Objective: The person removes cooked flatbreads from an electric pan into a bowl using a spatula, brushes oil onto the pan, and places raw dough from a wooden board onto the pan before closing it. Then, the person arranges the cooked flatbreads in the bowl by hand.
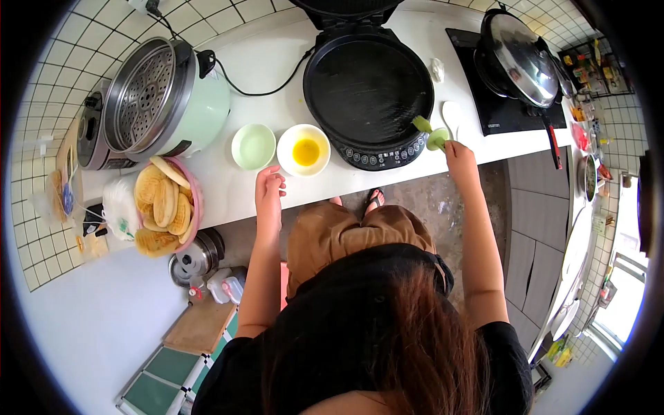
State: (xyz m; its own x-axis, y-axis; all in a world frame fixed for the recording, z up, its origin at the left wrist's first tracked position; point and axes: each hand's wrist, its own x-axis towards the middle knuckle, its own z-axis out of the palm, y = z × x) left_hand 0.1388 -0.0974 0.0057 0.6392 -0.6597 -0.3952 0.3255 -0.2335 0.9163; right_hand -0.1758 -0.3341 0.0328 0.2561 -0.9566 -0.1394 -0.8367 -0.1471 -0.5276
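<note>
My right hand (459, 160) is closed on the handle of a green brush (438, 139), whose bristles touch the right front edge of a round black electric pan (369, 90). Part of the pan's surface looks wet. Over the counter's front edge, my left hand (269, 185) has its fingers loosely curled and holds nothing that I can see. Just beyond it stand a white bowl (322, 163) with yellow liquid and a pale green bowl (253, 146). A white spoon (451, 116) lies right of the pan.
A pink basket of flat breads (166, 200) sits at the left, below a pale green steamer pot (207, 104). At the right, a lidded wok (520, 59) rests on a black cooktop (508, 117), its red-and-black handle reaching forward. A black cable (266, 94) crosses the counter.
</note>
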